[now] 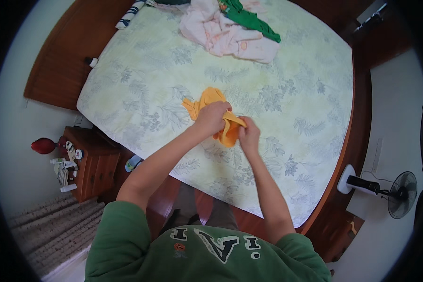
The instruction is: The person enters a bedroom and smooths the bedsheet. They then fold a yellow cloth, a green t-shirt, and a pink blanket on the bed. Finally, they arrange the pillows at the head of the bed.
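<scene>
Above the bed (155, 74), with its pale leaf-patterned sheet, an orange-yellow garment (211, 96) is bunched between my two hands. My left hand (213, 118) grips its middle, and part of the cloth extends beyond it to the upper left. Pinched in my right hand (249, 135) is an edge of the garment, with a loose fold hanging between the hands. The exact kind of garment cannot be told.
Pink clothing (229, 38) and a green garment (248, 21) lie at the bed's far side. On the left stands a wooden nightstand (98, 172) with several bottles on top. A fan (402, 194) stands at the right, beyond the wooden bed frame (361, 116).
</scene>
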Motion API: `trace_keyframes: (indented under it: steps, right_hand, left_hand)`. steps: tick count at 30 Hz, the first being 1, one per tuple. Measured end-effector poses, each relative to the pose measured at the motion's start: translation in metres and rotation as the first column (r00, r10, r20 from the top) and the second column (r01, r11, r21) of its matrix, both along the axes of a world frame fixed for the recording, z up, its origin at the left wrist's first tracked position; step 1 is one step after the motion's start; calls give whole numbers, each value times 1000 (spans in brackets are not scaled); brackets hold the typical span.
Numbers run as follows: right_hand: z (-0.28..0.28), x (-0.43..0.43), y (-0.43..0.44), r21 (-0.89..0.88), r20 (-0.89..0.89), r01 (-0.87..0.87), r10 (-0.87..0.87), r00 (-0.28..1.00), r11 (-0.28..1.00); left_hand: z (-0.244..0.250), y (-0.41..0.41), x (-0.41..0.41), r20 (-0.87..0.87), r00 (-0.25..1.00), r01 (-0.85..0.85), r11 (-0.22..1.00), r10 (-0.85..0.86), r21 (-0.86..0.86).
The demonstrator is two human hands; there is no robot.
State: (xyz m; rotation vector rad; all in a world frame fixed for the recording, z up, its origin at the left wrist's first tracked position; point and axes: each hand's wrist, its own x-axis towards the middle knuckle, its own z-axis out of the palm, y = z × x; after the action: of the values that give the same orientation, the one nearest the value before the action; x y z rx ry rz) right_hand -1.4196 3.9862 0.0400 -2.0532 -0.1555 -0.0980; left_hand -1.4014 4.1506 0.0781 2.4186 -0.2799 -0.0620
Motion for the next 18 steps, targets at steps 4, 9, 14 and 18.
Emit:
trace_keyframes:
  steps: [4,9,14,18]
  right_hand:
    - [78,31,-54,-72,99,-151,158,982,986]
    - [168,44,-105,-263,242,-101,166,956,960]
    - [237,31,-127,-1,324,-360,341,882,933]
    - [312,-5,-138,214,218,-526,484,847,823]
  left_hand:
    - [58,9,-7,112,993,-54,993,42,107]
    - [127,26,-24,264,958,-108,994,112,-29]
    - [211,32,-30,367,927,-132,985,84,109]
    - [289,37,-43,421,905,-111,989,60,99]
